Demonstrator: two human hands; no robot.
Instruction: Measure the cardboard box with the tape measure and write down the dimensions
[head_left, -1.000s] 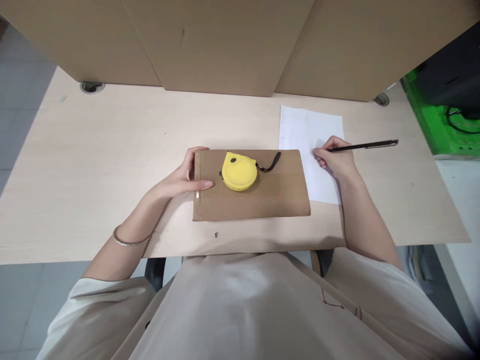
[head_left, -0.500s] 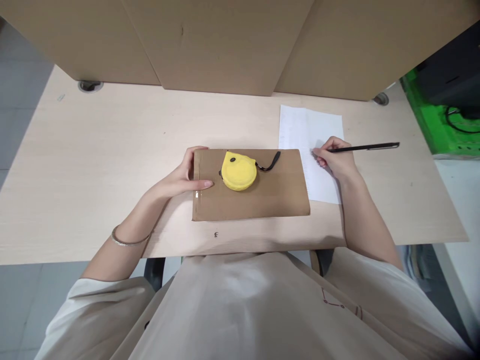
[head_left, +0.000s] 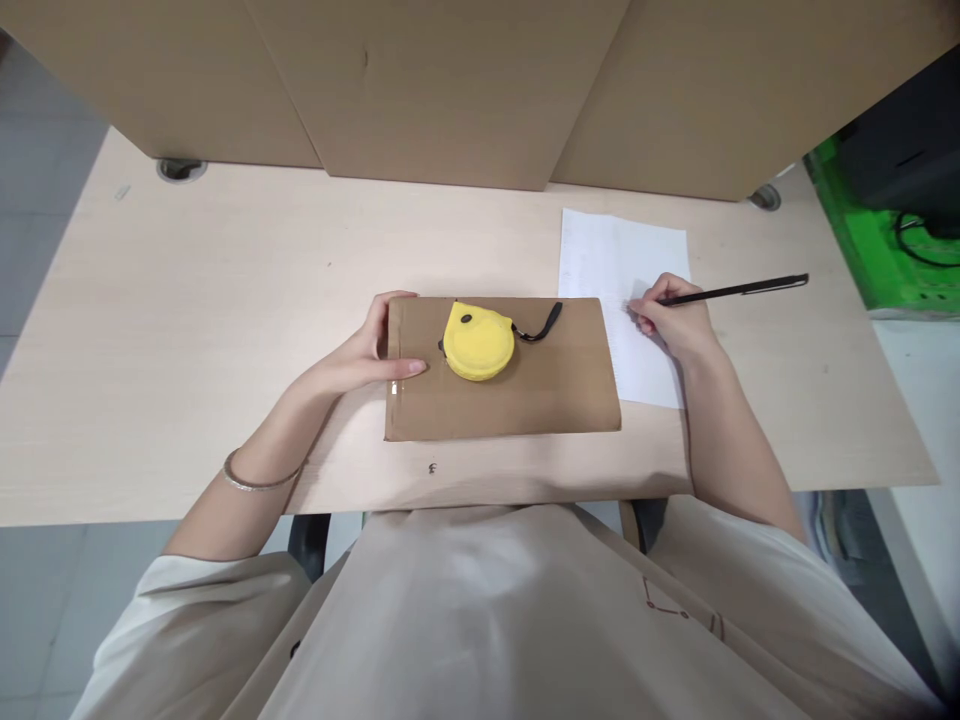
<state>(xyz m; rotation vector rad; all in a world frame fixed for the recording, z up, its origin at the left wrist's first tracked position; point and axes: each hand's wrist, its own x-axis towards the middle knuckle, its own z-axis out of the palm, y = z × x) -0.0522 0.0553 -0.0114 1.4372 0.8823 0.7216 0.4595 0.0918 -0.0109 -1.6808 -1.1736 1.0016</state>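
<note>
My left hand (head_left: 375, 350) grips the left end of a brown cardboard box (head_left: 540, 395), thumb on top and the other fingers behind its left side. On the box lies a small round yellow pouch (head_left: 480, 343) with a black wrist strap (head_left: 550, 320). My right hand (head_left: 675, 313) is closed around a black pen (head_left: 750, 289), whose long end points right. Its tip is hidden by the fingers. Beneath that hand lies a white sheet of paper (head_left: 600, 250) with faint marks, its lower left part covered by the box.
Tall cardboard panels (head_left: 435, 90) stand along the back of the pale wooden desk (head_left: 225, 260). Cable holes (head_left: 181, 171) are set near the rear edge. At the right are a green surface (head_left: 862, 250) and a dark object (head_left: 907, 150) with a black cable.
The pen's free end has tipped slightly up and to the right as my right hand shifts a little over the paper. My left hand, the box and the pouch stay put.
</note>
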